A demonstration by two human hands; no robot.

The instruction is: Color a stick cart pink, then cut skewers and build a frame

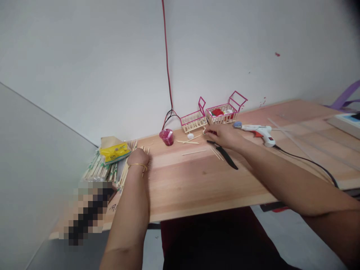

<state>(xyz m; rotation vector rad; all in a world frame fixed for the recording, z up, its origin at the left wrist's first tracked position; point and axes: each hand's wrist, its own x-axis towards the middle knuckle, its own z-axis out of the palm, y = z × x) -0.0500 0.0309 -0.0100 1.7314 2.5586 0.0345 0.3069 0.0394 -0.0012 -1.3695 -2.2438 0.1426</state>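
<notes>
My left hand [138, 157] reaches down over loose thin wooden sticks [123, 176] on the left of the table. Its fingers are hidden behind the back of the hand. My right hand [221, 135] is farther right, fingers drawn together beside a small stick-built cart [194, 122] with a pink rim and handle. A small pale round piece shows at the fingertips, too small to make out. Below the cart lies a white disc [191, 136] among a few flat sticks [188, 141]. A black knife [227, 158] rests just under my right hand, near some short sticks [217, 153].
A second pink-rimmed cart [222, 114] holding red and white pieces stands by the wall. A white glue gun [260, 132] and its cord lie at right. Toward the left are a pink cup [167, 137], a yellow packet [115, 152] and bundled sticks [97, 167].
</notes>
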